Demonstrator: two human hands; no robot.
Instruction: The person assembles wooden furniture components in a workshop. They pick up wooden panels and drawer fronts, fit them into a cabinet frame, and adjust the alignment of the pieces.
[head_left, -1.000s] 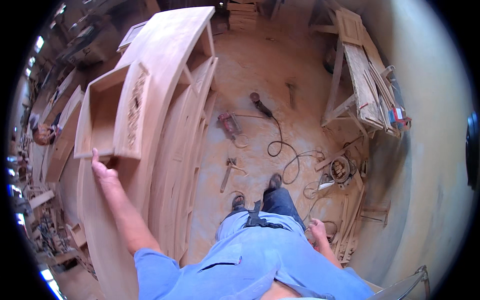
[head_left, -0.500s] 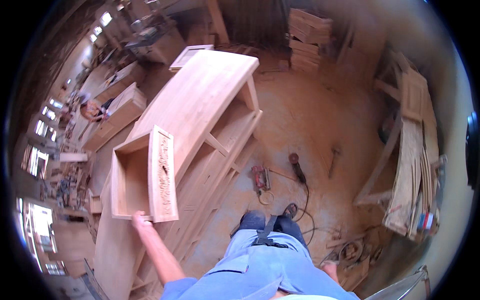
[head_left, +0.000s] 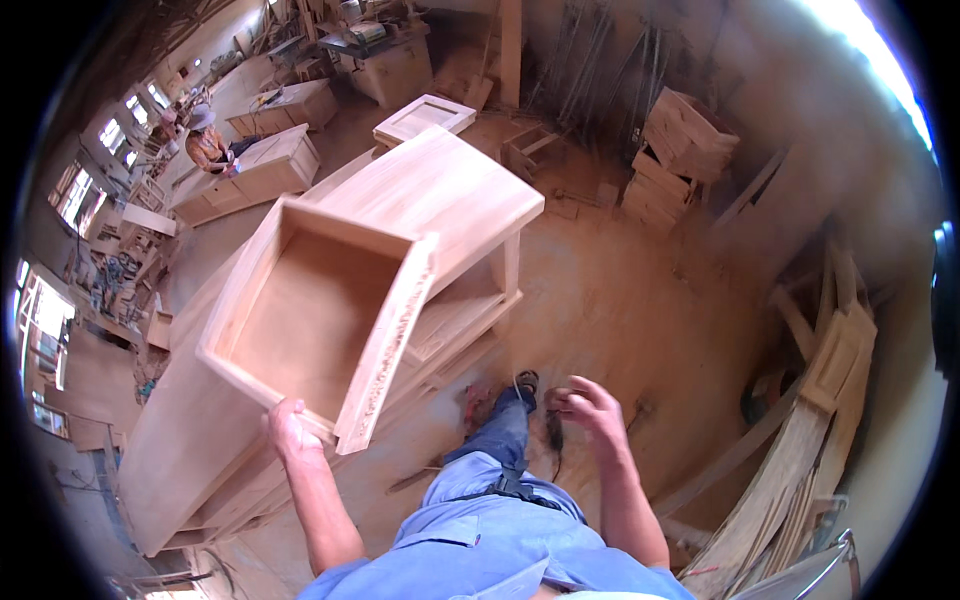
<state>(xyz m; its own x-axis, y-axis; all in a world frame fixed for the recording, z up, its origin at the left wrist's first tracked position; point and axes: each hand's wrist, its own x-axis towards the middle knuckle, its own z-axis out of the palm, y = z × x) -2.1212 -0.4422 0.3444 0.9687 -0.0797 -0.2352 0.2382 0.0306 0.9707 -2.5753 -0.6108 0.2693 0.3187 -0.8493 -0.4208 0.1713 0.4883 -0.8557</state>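
Note:
A pale wooden drawer (head_left: 310, 290) with a carved front panel is tilted above a long wooden cabinet (head_left: 440, 190). My left hand (head_left: 295, 430) grips the drawer by its near side wall, close to the carved front; its fingertips are partly hidden behind the wood. Off to the drawer's right, my right hand (head_left: 588, 406) is raised in the air with loosely bent fingers apart and nothing visible in them. Below that hand, on the dusty floor, a dark power tool (head_left: 554, 430) is partly covered by it.
A framed panel (head_left: 425, 118) lies beyond the cabinet's far end. Stacked wooden drawers (head_left: 685, 140) stand at the back right. Boards (head_left: 800, 450) lean along the right wall. At far left, a person in a hat (head_left: 205, 140) sits by another cabinet (head_left: 250, 178).
The drawer has been lifted and turned in my left hand, showing more of its inside. My right hand has come up into view from below. My body and view have shifted.

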